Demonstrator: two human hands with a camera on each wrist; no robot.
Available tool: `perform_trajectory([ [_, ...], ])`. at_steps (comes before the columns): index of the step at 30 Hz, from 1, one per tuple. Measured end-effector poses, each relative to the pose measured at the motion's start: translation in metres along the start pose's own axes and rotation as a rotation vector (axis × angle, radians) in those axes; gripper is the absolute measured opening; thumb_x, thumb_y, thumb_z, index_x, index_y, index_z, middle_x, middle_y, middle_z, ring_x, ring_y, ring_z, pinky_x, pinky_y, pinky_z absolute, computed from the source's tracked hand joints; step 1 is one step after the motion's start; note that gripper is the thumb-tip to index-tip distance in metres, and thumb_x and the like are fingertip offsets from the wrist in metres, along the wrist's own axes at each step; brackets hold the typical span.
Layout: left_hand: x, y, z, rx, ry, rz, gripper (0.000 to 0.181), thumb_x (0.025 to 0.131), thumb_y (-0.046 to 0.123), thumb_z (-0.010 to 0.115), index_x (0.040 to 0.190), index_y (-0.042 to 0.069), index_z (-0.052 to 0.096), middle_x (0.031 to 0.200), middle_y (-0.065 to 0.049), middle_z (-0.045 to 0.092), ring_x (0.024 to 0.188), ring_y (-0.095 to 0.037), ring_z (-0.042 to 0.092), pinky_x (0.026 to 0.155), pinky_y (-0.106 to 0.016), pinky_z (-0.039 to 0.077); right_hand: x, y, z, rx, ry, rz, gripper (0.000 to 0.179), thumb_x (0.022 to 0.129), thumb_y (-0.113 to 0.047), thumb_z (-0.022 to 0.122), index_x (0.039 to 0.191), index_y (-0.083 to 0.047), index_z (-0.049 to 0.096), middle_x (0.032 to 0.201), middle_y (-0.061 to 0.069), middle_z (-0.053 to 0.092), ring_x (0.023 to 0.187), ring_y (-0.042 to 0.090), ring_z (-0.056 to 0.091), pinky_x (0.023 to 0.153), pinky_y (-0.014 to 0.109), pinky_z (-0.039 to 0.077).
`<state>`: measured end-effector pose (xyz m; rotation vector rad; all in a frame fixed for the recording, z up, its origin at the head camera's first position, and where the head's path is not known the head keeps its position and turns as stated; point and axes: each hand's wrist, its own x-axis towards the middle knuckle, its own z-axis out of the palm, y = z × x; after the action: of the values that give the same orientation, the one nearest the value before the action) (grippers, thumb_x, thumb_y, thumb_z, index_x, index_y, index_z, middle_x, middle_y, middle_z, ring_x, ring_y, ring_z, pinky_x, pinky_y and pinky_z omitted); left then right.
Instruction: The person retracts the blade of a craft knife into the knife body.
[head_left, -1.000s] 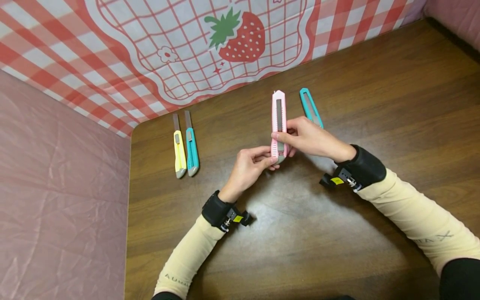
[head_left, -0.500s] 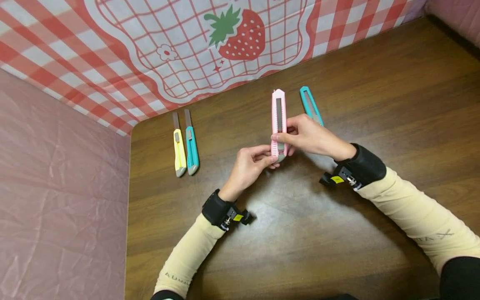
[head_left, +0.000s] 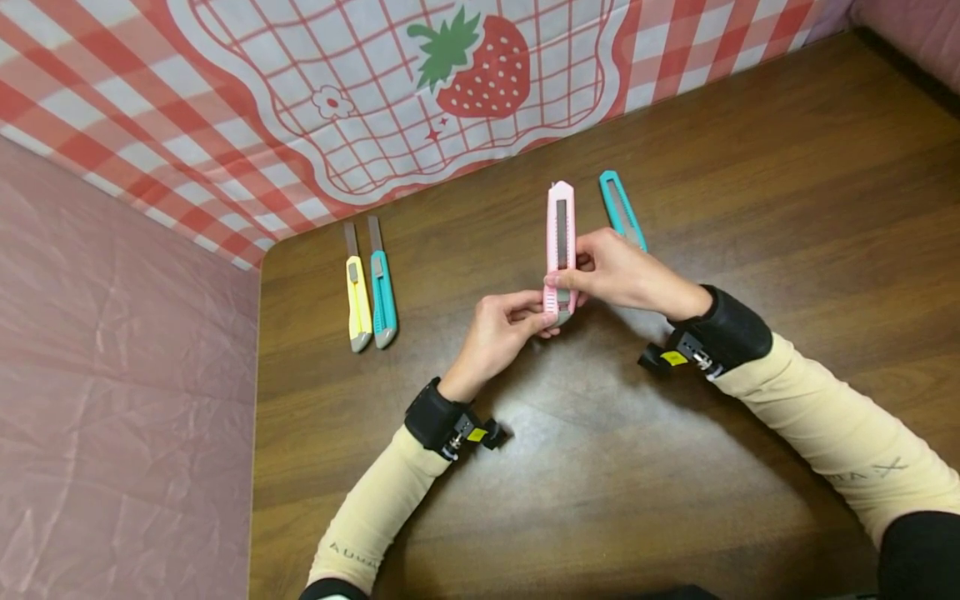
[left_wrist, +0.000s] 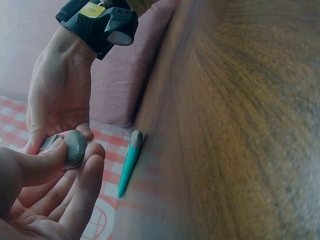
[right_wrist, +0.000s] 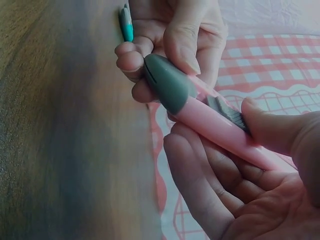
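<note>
A pink utility knife [head_left: 561, 225] is held up over the table in both hands, its narrow end pointing away from me. Metal blade shows through its long slot. My left hand [head_left: 491, 337] pinches the grey end cap [left_wrist: 76, 147] between thumb and fingers. Around the pink body, my right hand [head_left: 618, 271] grips from the right side. In the right wrist view, the right thumb lies against the ridged grey slider [right_wrist: 225, 112], which sits near the end cap. Just beyond the right hand lies a teal utility knife [head_left: 622, 208], partly hidden by that hand.
On the left, a yellow utility knife [head_left: 359, 308] and another teal utility knife [head_left: 383, 300] lie side by side with blades extended toward the back. A checked strawberry cloth [head_left: 487, 67] hangs behind the wooden table [head_left: 600, 500]. Pink fabric [head_left: 127, 375] covers the left side.
The pink utility knife has shifted very slightly to the right in the head view. Both hands keep nearly the same place and hold; the knives on the table have not moved.
</note>
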<state>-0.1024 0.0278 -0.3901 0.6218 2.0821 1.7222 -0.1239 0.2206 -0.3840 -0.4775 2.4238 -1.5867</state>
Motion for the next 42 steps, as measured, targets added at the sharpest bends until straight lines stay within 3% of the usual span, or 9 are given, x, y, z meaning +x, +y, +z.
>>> perform_trajectory([
  [18,0.001,-0.003,-0.001,-0.003,0.012,-0.007,0.023,0.085,-0.010,0.060,0.107,-0.014,0.059,0.089,-0.031,0.065,0.073,-0.033,0.065,0.068,-0.058,0.055,0.000,-0.001,0.003,-0.124,0.019,-0.022,0.013,0.083,-0.011,0.070,0.084,0.000,0.062,0.069,0.008,0.065,0.057,0.019,0.058,0.046,0.023,0.047],
  [22,0.004,-0.017,-0.001,-0.009,0.029,0.004,0.023,0.084,-0.009,0.061,0.107,-0.012,0.061,0.088,-0.028,0.066,0.070,-0.026,0.066,0.066,-0.054,0.057,0.001,0.000,0.005,-0.168,0.030,-0.038,0.014,0.081,-0.011,0.072,0.085,-0.002,0.062,0.070,0.006,0.065,0.059,0.014,0.054,0.048,0.025,0.044],
  [25,0.004,-0.018,-0.002,-0.023,0.029,0.002,0.023,0.084,-0.009,0.061,0.107,-0.012,0.061,0.089,-0.028,0.066,0.070,-0.027,0.066,0.067,-0.054,0.057,0.001,0.000,0.005,-0.166,0.027,-0.042,0.014,0.081,-0.011,0.072,0.085,-0.002,0.062,0.071,0.006,0.065,0.059,0.014,0.054,0.048,0.025,0.044],
  [29,0.001,-0.004,-0.002,-0.020,0.016,-0.010,0.023,0.085,-0.011,0.059,0.108,-0.015,0.059,0.090,-0.032,0.064,0.073,-0.035,0.065,0.070,-0.057,0.055,0.002,0.000,0.004,-0.159,0.018,-0.036,0.014,0.082,-0.011,0.071,0.086,-0.001,0.061,0.072,0.007,0.065,0.059,0.014,0.055,0.048,0.025,0.044],
  [35,0.002,-0.004,-0.001,-0.021,0.009,-0.022,0.023,0.085,-0.011,0.058,0.109,-0.015,0.058,0.091,-0.032,0.064,0.074,-0.035,0.065,0.071,-0.056,0.056,0.002,0.000,0.004,-0.141,0.015,-0.026,0.014,0.083,-0.011,0.070,0.088,-0.001,0.061,0.071,0.008,0.065,0.057,0.016,0.057,0.046,0.024,0.048],
  [42,0.002,-0.004,0.000,-0.026,-0.005,-0.030,0.025,0.087,-0.009,0.057,0.111,-0.014,0.057,0.092,-0.031,0.064,0.073,-0.034,0.065,0.072,-0.055,0.056,0.001,0.003,0.004,-0.071,0.019,0.033,0.019,0.086,-0.015,0.068,0.090,0.000,0.058,0.066,0.011,0.063,0.049,0.023,0.058,0.042,0.040,0.056],
])
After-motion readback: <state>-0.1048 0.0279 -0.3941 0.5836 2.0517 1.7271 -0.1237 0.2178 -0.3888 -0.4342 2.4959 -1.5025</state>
